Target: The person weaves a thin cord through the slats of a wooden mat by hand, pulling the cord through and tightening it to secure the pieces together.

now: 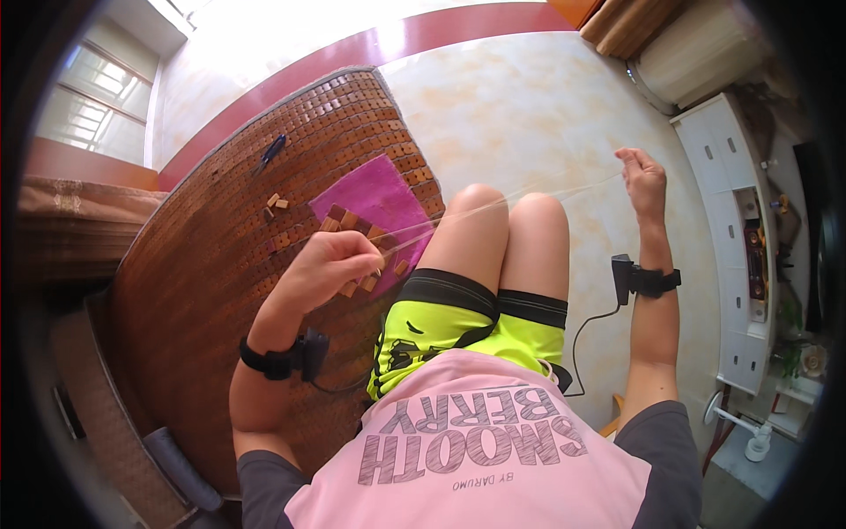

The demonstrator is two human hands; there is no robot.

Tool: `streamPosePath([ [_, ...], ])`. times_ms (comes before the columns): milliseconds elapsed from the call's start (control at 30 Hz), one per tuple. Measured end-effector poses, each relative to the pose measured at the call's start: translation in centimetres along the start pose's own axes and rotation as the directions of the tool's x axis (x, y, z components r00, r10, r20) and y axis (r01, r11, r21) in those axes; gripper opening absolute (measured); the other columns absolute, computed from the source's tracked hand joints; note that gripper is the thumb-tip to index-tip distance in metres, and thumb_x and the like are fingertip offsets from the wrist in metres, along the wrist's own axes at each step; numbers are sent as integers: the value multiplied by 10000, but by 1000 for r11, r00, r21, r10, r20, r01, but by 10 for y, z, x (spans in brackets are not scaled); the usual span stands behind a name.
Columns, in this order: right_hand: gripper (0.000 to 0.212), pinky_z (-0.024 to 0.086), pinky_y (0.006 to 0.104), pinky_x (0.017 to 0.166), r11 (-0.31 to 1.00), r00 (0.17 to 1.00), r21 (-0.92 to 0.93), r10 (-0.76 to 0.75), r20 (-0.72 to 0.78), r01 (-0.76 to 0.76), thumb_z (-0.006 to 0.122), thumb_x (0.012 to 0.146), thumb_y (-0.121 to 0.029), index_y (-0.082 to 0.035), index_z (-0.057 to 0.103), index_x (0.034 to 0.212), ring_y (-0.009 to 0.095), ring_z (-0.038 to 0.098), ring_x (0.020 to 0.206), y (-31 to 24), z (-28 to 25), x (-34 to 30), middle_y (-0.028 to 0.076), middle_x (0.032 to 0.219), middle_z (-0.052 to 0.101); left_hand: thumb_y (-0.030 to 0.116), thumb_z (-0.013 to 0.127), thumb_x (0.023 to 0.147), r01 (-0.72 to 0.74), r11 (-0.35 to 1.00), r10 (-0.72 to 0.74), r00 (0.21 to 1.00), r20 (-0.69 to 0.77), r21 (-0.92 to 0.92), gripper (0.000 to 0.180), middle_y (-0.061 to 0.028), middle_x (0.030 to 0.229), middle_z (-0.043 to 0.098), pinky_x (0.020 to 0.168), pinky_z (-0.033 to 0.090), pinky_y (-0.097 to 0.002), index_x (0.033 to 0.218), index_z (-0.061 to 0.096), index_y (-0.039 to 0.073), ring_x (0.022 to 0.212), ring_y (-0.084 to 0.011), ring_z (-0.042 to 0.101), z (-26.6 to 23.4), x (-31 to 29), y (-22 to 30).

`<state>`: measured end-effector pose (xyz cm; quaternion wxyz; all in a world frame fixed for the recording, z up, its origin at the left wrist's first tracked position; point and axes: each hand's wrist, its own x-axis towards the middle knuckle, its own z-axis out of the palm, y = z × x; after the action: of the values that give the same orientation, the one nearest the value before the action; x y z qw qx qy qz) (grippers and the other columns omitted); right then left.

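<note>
A thin clear thread (582, 183) is stretched across above my thighs, from one hand to the other, and appears as more than one strand. Its left end is pinched between the thumb and fingers of my left hand (330, 267). Farther out to the right, my raised right hand (644, 183) pinches the other end with its fingertips. Beneath and beside my left hand, several small wooden blocks (351, 219) in light and dark brown lie on a purple cloth (390, 191). My left hand partly covers these blocks.
The cloth lies on a brown tile-like mat (220, 264) at my left. On it are several loose wooden pieces (277, 204) and a dark blue pen-like tool (272, 152). A white cabinet (718, 229) stands at the right. Wrist bands with cables (590, 322) are on both forearms.
</note>
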<state>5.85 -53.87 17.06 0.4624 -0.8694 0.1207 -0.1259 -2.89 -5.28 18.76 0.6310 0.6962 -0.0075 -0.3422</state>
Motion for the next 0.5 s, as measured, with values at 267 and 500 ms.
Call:
streamPosePath([
  [267,197,335,224,405,746,847,454,530,35,-486,631,919,-244,-53,671,900,82,449,442,93,3,20,49,755,640,188,684,890,80,997,-80,993,88,2,152,28,765,642,623,432,-213,871,697,38,700,-38,544,-8,-5,-20],
  [500,325,531,241,634,983,992,170,-86,88,70,621,931,-146,-41,617,1238,126,640,903,-13,97,-40,81,1135,649,153,684,892,4,998,-1,999,-48,61,172,0,784,663,660,472,-228,891,697,-18,726,-52,573,10,-11,-28],
])
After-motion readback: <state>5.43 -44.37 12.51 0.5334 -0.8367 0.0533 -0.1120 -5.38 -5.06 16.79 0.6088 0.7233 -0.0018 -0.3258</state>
